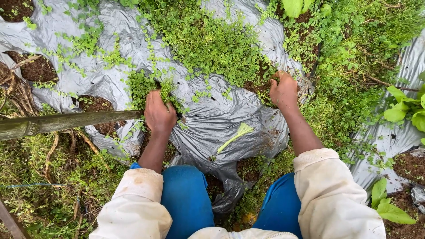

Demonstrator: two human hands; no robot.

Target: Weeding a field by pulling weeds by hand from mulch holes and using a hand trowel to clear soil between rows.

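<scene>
Green weed tuft (166, 88) — upright in left hand (159, 114)

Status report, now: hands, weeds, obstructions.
Left hand shut on weed tuft. Right hand gripping weeds at plastic sheet edge. Bamboo pole beside left hand.

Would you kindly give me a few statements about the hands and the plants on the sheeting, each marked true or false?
1. The left hand is closed around a tuft of green weeds. True.
2. The right hand holds a trowel. False: it holds no tool; its fingers are down among small weeds at a gap in the sheet.
3. The ground cover is grey plastic sheeting. True.
4. A pale green stalk lies loose on the sheeting between the arms. True.
5. The bamboo pole lies by the right hand. False: it lies by the left hand.
</scene>
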